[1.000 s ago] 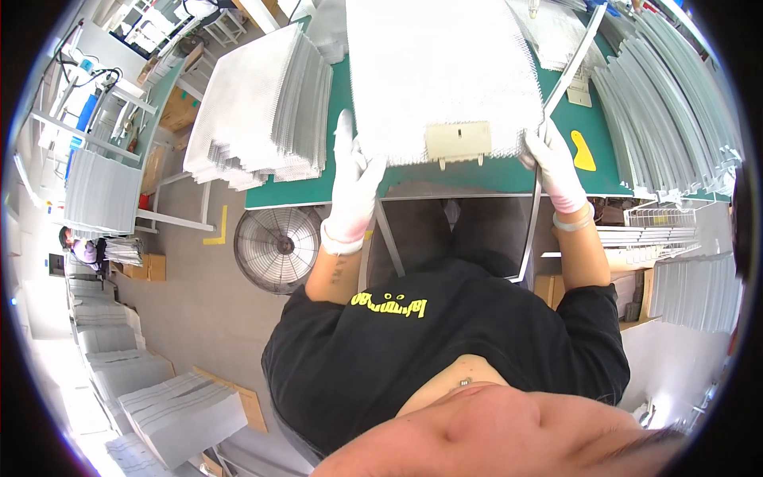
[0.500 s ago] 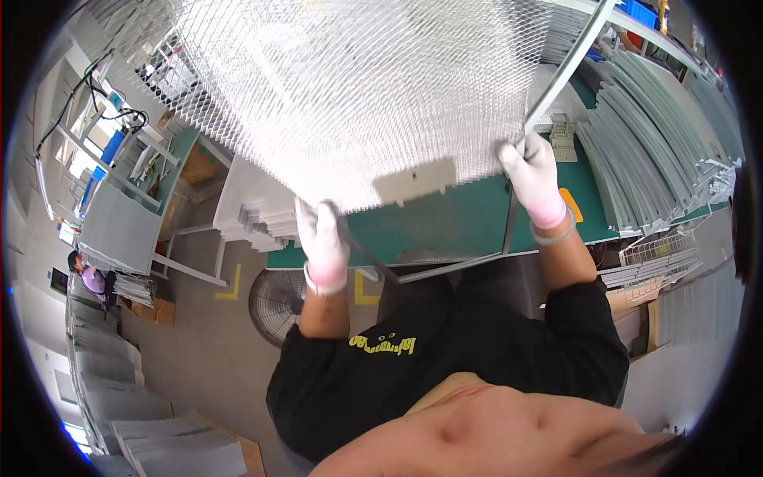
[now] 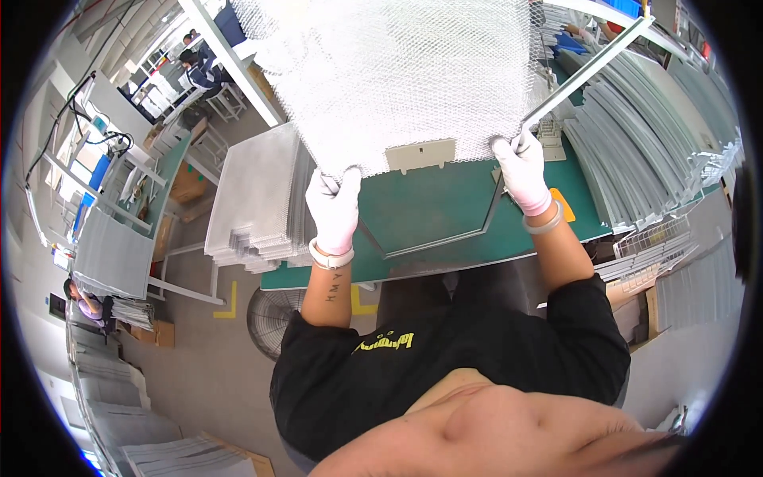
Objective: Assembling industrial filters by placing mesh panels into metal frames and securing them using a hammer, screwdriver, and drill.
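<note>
A silvery expanded-metal mesh sheet (image 3: 397, 87) hangs tilted over the green-topped table (image 3: 429, 207). My left hand (image 3: 334, 208), in a white glove, is closed on its near left corner. My gloved right hand (image 3: 524, 175) is closed on the near right corner, where a thin grey metal frame (image 3: 588, 73) also meets the fingers. The frame runs up to the far right, and its bent near end extends below the mesh, over the tabletop. Whether my left hand also grips the frame cannot be made out. Between my hands, a beige plate with small tabs (image 3: 421, 155) shows at the mesh's near edge.
Stacked mesh sheets (image 3: 258, 179) stand left of the table. Many grey frame strips (image 3: 636, 143) lean in a pile at the right, by an orange tool (image 3: 563, 205). A round floor fan (image 3: 270, 322) sits below the table's left end. People sit at far-left benches.
The mesh and frame have shifted, with the mesh's near edge now more level. My left hand has moved up and slightly right. The mesh stack at left is more exposed.
</note>
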A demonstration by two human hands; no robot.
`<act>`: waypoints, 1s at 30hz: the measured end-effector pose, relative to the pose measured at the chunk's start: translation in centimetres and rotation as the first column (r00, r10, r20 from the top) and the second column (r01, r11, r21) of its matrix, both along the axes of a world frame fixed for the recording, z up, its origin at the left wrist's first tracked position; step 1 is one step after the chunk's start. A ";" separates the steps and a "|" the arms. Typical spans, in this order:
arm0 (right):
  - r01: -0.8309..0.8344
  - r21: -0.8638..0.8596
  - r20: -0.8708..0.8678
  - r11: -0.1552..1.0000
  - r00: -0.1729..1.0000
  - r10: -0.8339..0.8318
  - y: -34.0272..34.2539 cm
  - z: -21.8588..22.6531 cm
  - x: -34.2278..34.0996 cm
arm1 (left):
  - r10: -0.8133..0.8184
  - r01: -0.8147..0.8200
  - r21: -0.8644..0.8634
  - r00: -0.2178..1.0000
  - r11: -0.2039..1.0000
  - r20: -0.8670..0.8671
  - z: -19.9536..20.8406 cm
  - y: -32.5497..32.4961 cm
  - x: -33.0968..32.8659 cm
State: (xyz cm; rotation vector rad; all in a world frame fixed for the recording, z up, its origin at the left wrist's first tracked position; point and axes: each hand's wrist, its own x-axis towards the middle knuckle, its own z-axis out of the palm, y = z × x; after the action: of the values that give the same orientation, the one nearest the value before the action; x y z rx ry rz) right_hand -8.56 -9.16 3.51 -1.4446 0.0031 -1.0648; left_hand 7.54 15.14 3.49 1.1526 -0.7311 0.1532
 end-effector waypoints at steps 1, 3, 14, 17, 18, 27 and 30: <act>-0.064 0.028 0.012 0.998 0.998 0.064 -0.1 0.1 0.0 | 0.045 -0.046 0.059 0.999 0.997 0.021 -0.8 0.1 0.4; -0.083 -0.023 -0.021 0.996 0.996 0.082 -1.2 -1.3 0.3 | 0.090 -0.095 0.118 0.995 0.988 0.045 -2.4 0.1 0.6; -0.215 -0.194 -0.349 0.957 0.927 0.137 -3.6 1.3 -1.7 | -0.147 0.147 0.134 0.989 0.980 -0.012 0.7 2.0 1.9; -0.017 -0.008 0.068 1.000 0.998 0.017 0.6 1.6 0.3 | -0.204 0.213 -0.107 0.975 0.971 0.088 0.3 0.8 2.3; 0.138 -0.070 -0.002 0.988 0.990 -0.138 0.8 0.5 0.2 | -0.068 0.078 -0.092 0.992 0.993 0.105 0.4 0.4 1.6; -0.046 0.075 0.105 0.996 0.994 0.038 2.3 0.5 -0.4 | -0.001 0.000 0.032 1.000 0.999 0.022 1.6 0.6 -0.1; -0.096 -0.024 0.050 0.995 0.994 0.097 1.1 -1.1 -0.2 | 0.031 -0.041 0.084 0.992 0.996 0.120 -0.7 0.8 0.9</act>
State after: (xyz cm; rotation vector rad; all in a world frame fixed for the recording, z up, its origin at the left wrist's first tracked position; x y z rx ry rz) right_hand -8.80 -8.08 2.37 -1.4224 -0.1135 -1.0247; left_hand 8.42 15.89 2.81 1.2472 -0.8292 0.2239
